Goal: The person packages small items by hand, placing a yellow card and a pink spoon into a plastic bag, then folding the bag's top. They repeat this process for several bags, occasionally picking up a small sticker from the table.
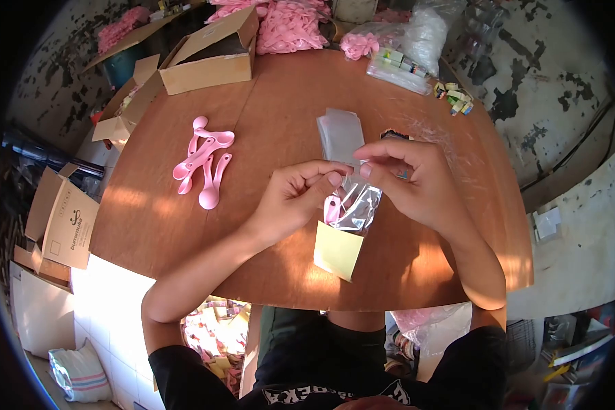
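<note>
My left hand [303, 195] pinches the top edge of a clear plastic bag [359, 207] between thumb and fingertips. At the bag's other top corner, my right hand [404, 176] has its thumb and forefinger closed on the plastic. Inside the bag a pink spoon [332, 209] shows, and a pale yellow card [338, 251] covers its lower part. Just beyond my hands lies a stack of clear bags [340, 134]. A small dark printed item [393, 135] is partly hidden behind my right hand. Several pink measuring spoons [203, 158] lie in a loose pile to the left.
An open cardboard box [208, 74] stands at the table's [280, 102] back left. Bags of pink pieces [292, 27] sit along the back edge. Small labelled rolls [454, 98] lie at the back right. Another carton [68, 219] is left of the table.
</note>
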Demonstrator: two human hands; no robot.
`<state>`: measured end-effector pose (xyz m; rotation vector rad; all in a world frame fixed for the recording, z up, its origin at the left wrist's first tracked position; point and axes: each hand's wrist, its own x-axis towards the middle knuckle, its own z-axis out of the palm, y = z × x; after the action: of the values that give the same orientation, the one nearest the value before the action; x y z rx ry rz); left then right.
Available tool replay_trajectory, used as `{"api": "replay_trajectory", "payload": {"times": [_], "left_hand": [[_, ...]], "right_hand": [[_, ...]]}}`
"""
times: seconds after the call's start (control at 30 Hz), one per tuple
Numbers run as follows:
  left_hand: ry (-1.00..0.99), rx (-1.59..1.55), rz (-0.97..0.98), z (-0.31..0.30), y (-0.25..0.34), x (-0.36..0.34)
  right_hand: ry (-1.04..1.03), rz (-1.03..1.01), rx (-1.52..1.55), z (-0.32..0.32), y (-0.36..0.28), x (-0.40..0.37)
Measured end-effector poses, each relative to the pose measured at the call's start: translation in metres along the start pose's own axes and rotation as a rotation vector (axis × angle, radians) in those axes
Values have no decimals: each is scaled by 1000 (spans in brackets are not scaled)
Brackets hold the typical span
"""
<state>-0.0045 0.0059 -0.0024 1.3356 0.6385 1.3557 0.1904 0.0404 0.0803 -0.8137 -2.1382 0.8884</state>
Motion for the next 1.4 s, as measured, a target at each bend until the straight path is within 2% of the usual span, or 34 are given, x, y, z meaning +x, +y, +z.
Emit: {"api": "replay_trajectory", "payload": {"times": [0.03, 0.07, 0.13, 0.17, 0.27, 0.53, 0.6, 0.67, 0.7, 0.77, 0.83, 0.9, 0.93, 1.0, 1.07, 1.13, 1.4], "left_hand": [[-29, 58, -22, -1, -1, 0], [-59, 116, -44, -2, -2, -1], [-98, 72, -72, -1, -3, -1], [-100, 91, -59, 1, -5, -2], [-136, 169, -53, -2, -6, -3], [-134, 418, -58, -3, -11, -7], [-174, 579, 40, -2, -10, -7], [-195, 571, 90, -2, -11, -7], [-208, 568, 138, -2, -12, -7], [-215, 497, 134, -2, -15, -10], [-217, 427, 125, -1, -13, -11], [-198, 318, -30, 0, -5, -11], [-195, 316, -32, -1, -6, -10], [-175, 318, -66, -3, -10, -9], [-172, 316, -62, -2, -14, -10], [-197, 299, -55, 1, -14, -10], [-176, 446, 19, 1, -17, -11]], "right_hand": [[11, -84, -193, 0, 3, -1], [10, -82, -197, 1, 4, -1], [25, -374, -445, 3, 5, -2], [58, -441, -489, 6, 7, -1], [13, -478, -567, 7, 7, 1], [-70, -458, -807, 18, 3, 0], [-57, -458, -831, 20, 9, -2], [-19, -330, -593, 21, 15, -5], [-16, -326, -598, 18, 19, -6], [43, -227, -395, 7, 26, -7], [115, -220, -300, -6, 37, -7], [193, -257, -109, -11, 43, -8], [189, -255, -109, -11, 41, -10], [147, -349, -245, -6, 27, -19], [101, -302, -267, 2, 21, -25], [31, -386, -467, 8, 21, -27], [4, -439, -701, 19, 13, -21]]}}
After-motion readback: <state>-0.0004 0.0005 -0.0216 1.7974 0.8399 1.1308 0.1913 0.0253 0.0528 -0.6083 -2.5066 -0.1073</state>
